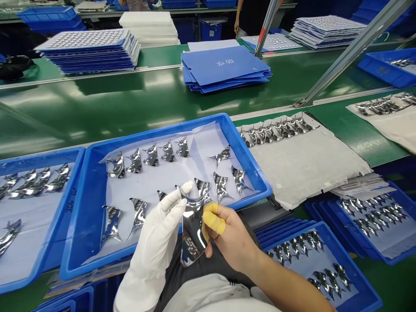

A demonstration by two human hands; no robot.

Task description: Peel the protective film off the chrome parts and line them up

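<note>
A shiny chrome part [192, 232] with curved, pointed edges is held upright between my two hands, in front of the near rim of a blue tray [156, 133]. My left hand [162, 232], in a white glove, pinches its upper left edge. My right hand [229, 232], bare except for yellow finger cots on two fingertips, grips its right edge. Inside the tray, similar chrome parts [151, 154] lie in rows on white lining paper [156, 184]. Some of those in the near row are partly hidden behind my hands.
Another blue tray [42, 255] with chrome parts adjoins at left. A cloth-covered board [292, 162] bearing a row of parts lies at right. Lower right are more filled trays [354, 277]. Blue sheets [227, 65] lie across the green bench; a metal post [351, 56] slants up beyond. A person [253, 17] stands behind.
</note>
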